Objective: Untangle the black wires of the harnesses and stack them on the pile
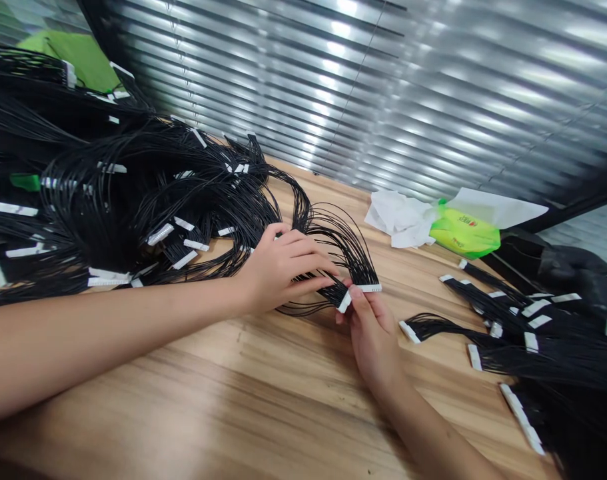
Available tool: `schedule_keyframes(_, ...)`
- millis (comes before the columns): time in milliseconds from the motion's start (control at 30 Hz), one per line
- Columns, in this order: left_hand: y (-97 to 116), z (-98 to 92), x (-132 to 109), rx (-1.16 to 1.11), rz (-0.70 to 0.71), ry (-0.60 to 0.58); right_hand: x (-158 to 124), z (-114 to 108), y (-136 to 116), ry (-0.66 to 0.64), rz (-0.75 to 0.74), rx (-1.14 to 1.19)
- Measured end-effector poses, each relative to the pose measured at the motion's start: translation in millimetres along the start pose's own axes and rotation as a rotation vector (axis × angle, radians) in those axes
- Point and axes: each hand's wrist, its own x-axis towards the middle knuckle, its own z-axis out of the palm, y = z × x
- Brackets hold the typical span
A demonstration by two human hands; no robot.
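My right hand [376,333] pinches a white connector [344,302] at the end of a bundle of thin black wires, with thumb and fingers closed on it. A second white connector [369,289] lies just beyond those fingertips, with its own black wires [350,250] arching back to the left. Over the wires of the harness lies my left hand [288,267], its fingers and thumb closed around the bundle a short way behind the connector. Part of the wiring is hidden beneath that hand.
A large tangled heap of black wire harnesses [133,180] with white connectors covers the left. More harnesses [548,347] lie at the right on the wooden table [223,400]. A yellow-green tissue pack [466,232] and crumpled white tissue [403,217] sit by the metal blinds [328,87].
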Motion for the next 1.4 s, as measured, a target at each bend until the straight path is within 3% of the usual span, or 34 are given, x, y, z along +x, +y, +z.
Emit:
schedule_keyframes(100,-1.7,-2.0,1.0,-0.067,-0.1,0.012,-1.3,0.2,-0.2,-0.005,0.01,-0.024)
schedule_keyframes(233,-5.0,-5.6,3.0,-0.167,-0.224,0.167,-3.5,0.9,-1.2,-0.023,0.018,-0.059)
schedule_keyframes(300,-4.6,-5.8,2.5,-0.135,-0.159,0.194,-3.8,1.2,-1.8,-0.011,0.021,-0.047)
schedule_keyframes(433,-0.8,-3.3,-1.0,-0.018,0.109,0.147,-1.6,1.7,-2.8,0.028,0.024,0.002)
schedule_keyframes(533,-0.1,-1.0,-2.3,0.018,0.155,0.116,0.3,1.8,-3.3,0.055,0.021,0.029)
schedule_keyframes(667,-2.2,-0.1,-0.8,-0.092,0.051,-0.017,0.6,1.4,-3.3,0.058,0.012,0.022)
schedule_keyframes(867,-2.0,-0.8,0.0,-0.087,-0.004,0.002,-0.2,2.7,-4.1,0.042,-0.005,-0.038)
schedule_keyframes(1067,-4.7,2.9,-3.3,-0.132,-0.182,-0.008,-1.4,2.2,-2.5,0.018,-0.008,-0.084)
schedule_keyframes(1300,-7.0,1.4,1.1,0.024,0.057,0.036,-1.8,0.8,-1.7,0.038,-0.014,-0.118)
schedule_keyframes(1400,-6.4,-2.2,3.1,0.082,0.089,0.055,-2.0,1.9,-2.8,0.038,-0.008,-0.118)
